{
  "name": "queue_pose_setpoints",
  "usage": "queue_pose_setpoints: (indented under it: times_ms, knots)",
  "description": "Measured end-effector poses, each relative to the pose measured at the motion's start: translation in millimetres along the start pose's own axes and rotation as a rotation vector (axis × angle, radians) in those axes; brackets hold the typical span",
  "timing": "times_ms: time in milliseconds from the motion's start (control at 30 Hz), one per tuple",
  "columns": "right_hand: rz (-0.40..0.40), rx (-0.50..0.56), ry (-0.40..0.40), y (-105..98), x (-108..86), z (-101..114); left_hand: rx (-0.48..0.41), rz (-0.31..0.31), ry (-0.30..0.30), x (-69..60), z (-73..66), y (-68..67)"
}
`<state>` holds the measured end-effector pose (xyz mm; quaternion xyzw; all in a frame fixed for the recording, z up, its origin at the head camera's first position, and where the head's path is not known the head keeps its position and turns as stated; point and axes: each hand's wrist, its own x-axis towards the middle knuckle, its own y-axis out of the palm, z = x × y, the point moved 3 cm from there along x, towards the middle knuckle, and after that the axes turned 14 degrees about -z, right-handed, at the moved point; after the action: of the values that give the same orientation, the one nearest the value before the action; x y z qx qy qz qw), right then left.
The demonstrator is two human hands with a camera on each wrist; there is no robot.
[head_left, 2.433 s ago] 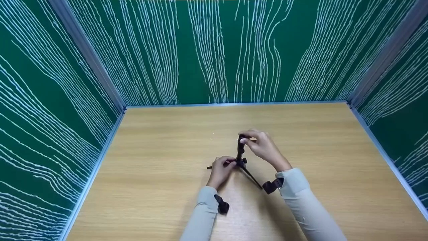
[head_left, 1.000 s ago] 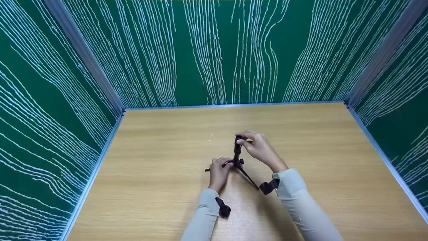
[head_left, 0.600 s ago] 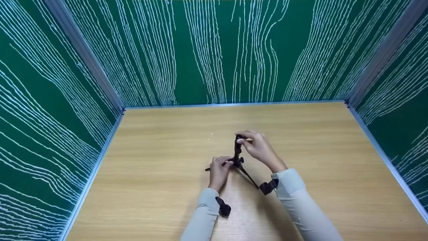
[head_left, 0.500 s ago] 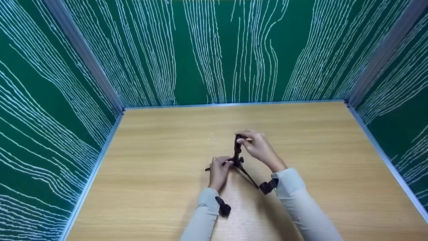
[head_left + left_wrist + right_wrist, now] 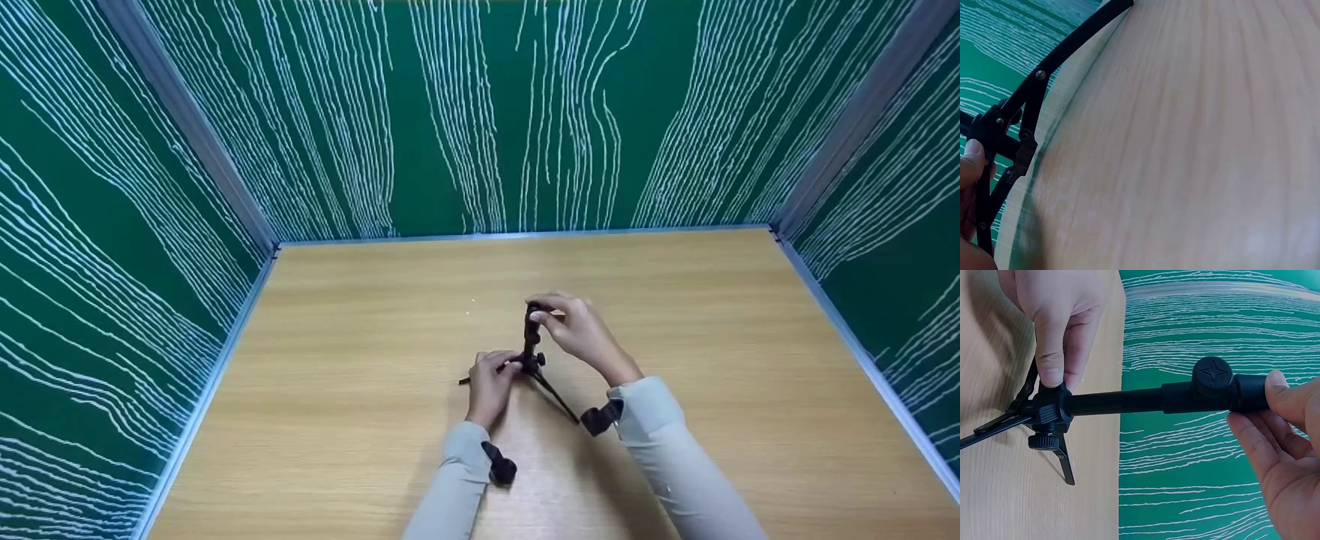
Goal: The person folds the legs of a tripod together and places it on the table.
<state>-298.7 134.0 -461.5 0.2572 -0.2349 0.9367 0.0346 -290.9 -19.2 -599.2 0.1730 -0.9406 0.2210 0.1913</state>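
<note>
A small black tripod [image 5: 529, 346] stands on the wooden table with its legs spread and its column upright. My left hand [image 5: 491, 388] grips it low, at the hub and the top of one leg; in the right wrist view the left thumb lies against the hub [image 5: 1047, 410]. Up at the column's top end, my right hand [image 5: 589, 337] pinches the end piece [image 5: 1251, 392] between thumb and fingers. Just below that sits a round knob [image 5: 1212, 375] with a star mark. A smaller knob [image 5: 1044, 441] is on the hub. The left wrist view shows the hinged leg braces [image 5: 1031, 109] close up.
The wooden table [image 5: 360, 450] reaches back to green walls [image 5: 427, 187] with white wavy lines, edged by metal strips. Two tiny light specks [image 5: 470, 307] lie behind the tripod. Each wrist wears a small black camera [image 5: 502, 470].
Both hands keep their holds on the tripod. Hands and tripod sit slightly further left in the head view than at first, and the background has shifted slightly too.
</note>
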Motion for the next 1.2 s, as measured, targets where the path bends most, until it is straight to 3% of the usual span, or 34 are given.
queue_pose_setpoints:
  times_ms: [400, 600, 700, 967, 1033, 1200]
  knots:
    - [0.004, -0.013, -0.004, 1.4, 1.6, 3.0, -0.035, -0.01, 0.017, -1.5, 0.5, 0.5]
    - [0.009, -0.004, -0.006, 0.8, 0.2, 3.0, 0.021, 0.007, 0.028, -0.4, -3.5, -0.3]
    - [0.01, -0.005, 0.0, -0.5, 0.2, 2.6, 0.074, 0.051, 0.04, 1.9, -6.5, -0.9]
    - [0.01, -0.006, 0.019, -2.6, 1.2, 1.3, 0.095, 0.269, 0.136, 13.3, -9.1, -1.8]
    - [0.015, 0.006, 0.03, -1.7, 0.6, 0.9, 0.082, 0.293, 0.134, 14.4, -5.4, -1.1]
    - [0.012, 0.023, 0.023, 1.9, -0.8, 1.0, 0.024, 0.281, 0.104, 14.7, 3.1, -0.7]
